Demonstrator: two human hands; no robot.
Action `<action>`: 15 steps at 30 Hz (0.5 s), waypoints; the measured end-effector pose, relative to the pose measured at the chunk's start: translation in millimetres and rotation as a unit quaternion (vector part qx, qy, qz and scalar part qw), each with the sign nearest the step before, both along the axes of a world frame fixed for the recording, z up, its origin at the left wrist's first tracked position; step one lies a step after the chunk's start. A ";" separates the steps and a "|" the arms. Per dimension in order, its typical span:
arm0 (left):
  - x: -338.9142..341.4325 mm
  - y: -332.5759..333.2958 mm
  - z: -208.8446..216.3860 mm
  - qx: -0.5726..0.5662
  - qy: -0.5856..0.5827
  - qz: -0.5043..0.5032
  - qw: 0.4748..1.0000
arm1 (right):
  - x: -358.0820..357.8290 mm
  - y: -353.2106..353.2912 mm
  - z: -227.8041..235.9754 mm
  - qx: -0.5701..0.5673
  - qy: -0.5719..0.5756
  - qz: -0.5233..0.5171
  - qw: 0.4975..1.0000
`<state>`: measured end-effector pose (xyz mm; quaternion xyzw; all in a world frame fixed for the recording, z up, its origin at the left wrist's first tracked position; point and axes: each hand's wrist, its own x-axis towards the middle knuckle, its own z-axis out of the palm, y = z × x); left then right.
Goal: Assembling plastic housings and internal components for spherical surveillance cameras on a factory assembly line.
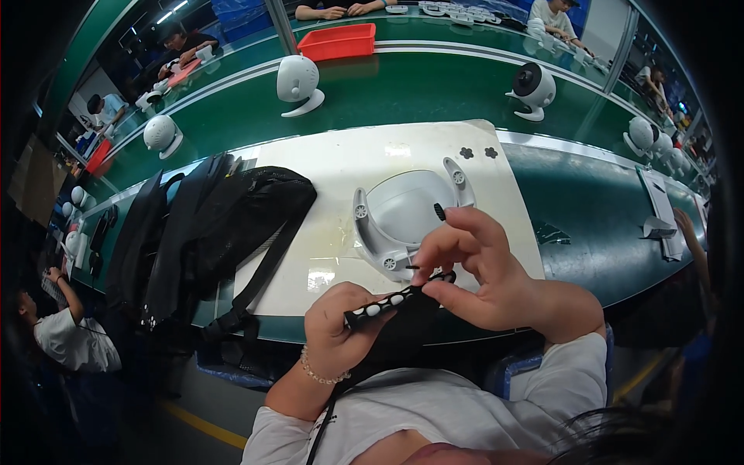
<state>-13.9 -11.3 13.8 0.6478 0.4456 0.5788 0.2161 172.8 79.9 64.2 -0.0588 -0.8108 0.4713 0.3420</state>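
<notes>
My left hand (335,322) is closed on a black strip (380,308) with a row of white oval spots, held above the near edge of the work mat. Just right of it, my right hand (484,275) bends over the strip's far end, thumb and a finger pinching there. A small black pad (440,211) sits at the tip of its raised index finger. Beyond both hands lies a white plastic housing part (411,205) with curved arms and round recessed ends; my right fingers partly cover it. Two black flower-shaped pads (478,153) rest on the mat.
A cream mat (310,232) covers the green bench. Black bags with straps (240,209) lie at left. Across the far green belt stand white rounded devices (297,81) and a red tray (337,41). Other people work around; a white holder (660,217) lies at right.
</notes>
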 end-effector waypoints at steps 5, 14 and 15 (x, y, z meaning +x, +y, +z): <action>3.4 5.6 -2.7 0.011 0.027 -0.003 1.000 | 4.4 3.2 4.9 -0.036 -0.047 -0.005 0.998; 1.3 18.6 -8.0 0.007 0.028 0.001 1.000 | 6.8 9.3 1.2 0.042 -0.005 -0.048 0.998; 1.9 19.2 -9.2 0.014 0.020 0.001 1.000 | 6.8 12.4 1.3 0.059 0.037 -0.073 0.995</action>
